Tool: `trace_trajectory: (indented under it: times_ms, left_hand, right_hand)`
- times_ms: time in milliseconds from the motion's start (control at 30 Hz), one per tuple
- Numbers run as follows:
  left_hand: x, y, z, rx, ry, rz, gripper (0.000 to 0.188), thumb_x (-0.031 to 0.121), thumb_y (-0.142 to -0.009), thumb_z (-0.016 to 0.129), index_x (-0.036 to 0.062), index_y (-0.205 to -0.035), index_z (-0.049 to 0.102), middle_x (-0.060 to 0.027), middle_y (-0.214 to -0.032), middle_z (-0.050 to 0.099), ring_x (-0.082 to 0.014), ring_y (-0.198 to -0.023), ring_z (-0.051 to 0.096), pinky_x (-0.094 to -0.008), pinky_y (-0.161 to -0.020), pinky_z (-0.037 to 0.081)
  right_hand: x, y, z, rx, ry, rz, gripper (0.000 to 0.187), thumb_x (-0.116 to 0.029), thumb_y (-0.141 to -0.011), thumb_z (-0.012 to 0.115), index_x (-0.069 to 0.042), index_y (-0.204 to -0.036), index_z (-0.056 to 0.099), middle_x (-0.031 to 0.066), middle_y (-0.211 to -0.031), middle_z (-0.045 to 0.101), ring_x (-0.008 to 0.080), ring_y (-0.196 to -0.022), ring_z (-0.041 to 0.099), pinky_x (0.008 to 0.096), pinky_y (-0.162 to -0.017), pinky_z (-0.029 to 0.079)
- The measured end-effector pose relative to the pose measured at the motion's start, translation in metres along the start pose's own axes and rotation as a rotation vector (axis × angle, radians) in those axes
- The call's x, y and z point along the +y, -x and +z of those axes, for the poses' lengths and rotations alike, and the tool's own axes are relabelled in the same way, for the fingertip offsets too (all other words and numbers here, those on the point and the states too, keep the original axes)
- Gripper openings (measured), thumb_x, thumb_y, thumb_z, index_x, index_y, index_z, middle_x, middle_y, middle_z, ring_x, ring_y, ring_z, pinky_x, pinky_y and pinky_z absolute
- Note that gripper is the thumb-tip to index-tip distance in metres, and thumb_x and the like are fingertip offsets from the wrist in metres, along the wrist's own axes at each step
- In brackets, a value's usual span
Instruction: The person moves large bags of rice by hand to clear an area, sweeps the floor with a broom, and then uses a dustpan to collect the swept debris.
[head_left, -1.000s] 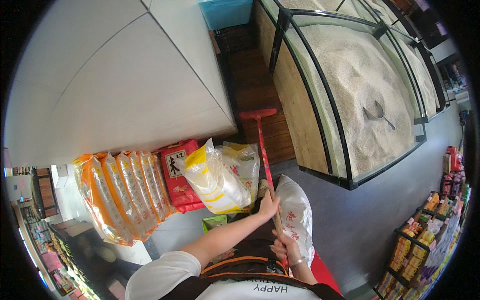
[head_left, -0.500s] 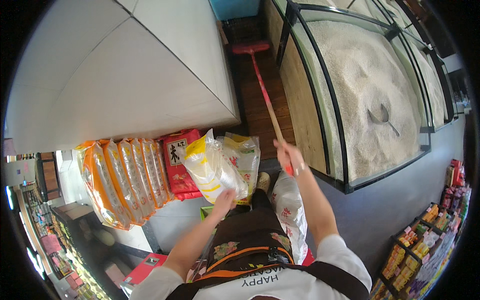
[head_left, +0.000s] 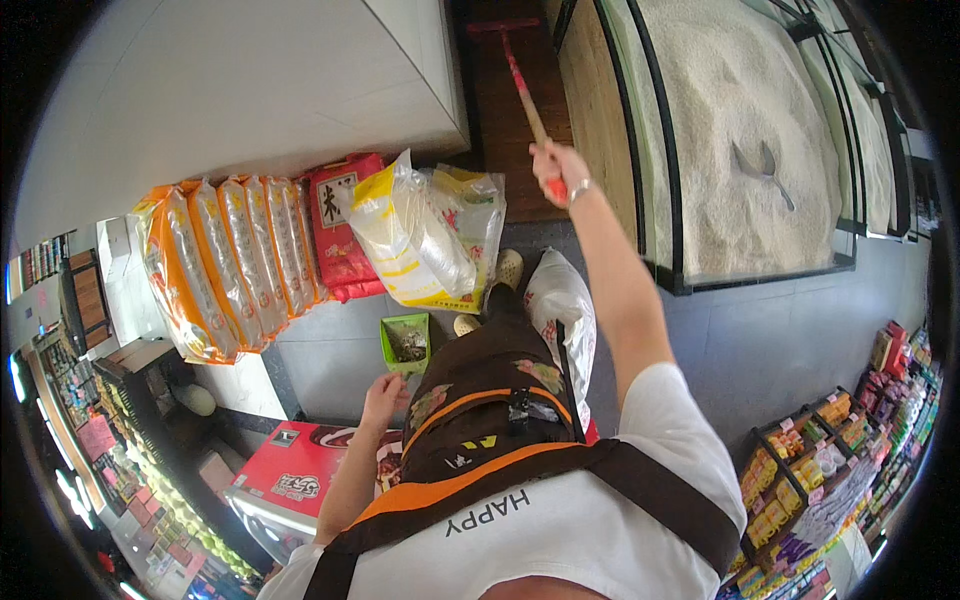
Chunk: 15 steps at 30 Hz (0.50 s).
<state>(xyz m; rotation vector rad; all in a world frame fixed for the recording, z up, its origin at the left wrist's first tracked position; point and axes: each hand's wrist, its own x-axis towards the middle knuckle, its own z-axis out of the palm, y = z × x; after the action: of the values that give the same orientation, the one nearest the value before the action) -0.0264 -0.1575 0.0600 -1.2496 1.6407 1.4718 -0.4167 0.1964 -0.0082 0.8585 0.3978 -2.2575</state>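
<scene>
My right hand (head_left: 556, 168) is stretched forward and grips the red end of a long wooden broom handle (head_left: 523, 90). The red broom head (head_left: 503, 26) lies far ahead on the dark wooden floor strip beside the rice bin. My left hand (head_left: 383, 397) hangs low at my side with loosely curled fingers, holding nothing. It hovers just below a green dustpan (head_left: 405, 343) with debris in it on the grey floor. My feet stand behind the clear yellow-printed rice bags (head_left: 425, 238).
A row of orange rice bags (head_left: 215, 265) and a red bag (head_left: 339, 225) lean against a white counter. A glass-fronted rice bin (head_left: 735, 130) with a scoop stands right. A white sack (head_left: 562, 300), a red box (head_left: 300, 465) and snack shelves (head_left: 830, 450) surround me.
My right arm pushed the broom forward, sliding its head farther along the wooden floor. My left hand let go of the handle and dropped to my side near the dustpan.
</scene>
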Motion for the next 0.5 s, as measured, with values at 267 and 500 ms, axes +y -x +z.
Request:
trace_trajectory:
  times_ms: [267,500]
  left_hand:
    - [-0.076,0.027,-0.055,0.077,0.231,0.023,0.028,0.025,-0.091,0.048,0.0063,-0.112,0.053,-0.0023,-0.089,0.055,-0.0118,-0.071,0.056,-0.0251,-0.061,0.047]
    - [-0.232,0.051,-0.088,0.037,0.27,-0.074,0.032,0.03,-0.091,0.047,0.0043,-0.109,0.054,-0.0034,-0.086,0.055,-0.0126,-0.067,0.055,-0.0244,-0.057,0.046]
  right_hand:
    - [0.118,0.191,-0.045,0.041,0.232,-0.09,0.035,-0.026,-0.093,0.042,-0.002,-0.119,0.043,-0.0067,-0.058,0.034,0.0016,-0.038,0.027,0.0183,-0.029,0.021]
    - [0.302,0.341,-0.116,0.086,-0.384,0.067,0.036,-0.023,-0.095,0.038,0.004,-0.119,0.041,-0.0035,-0.061,0.031,0.0022,-0.04,0.027,0.0161,-0.031,0.027]
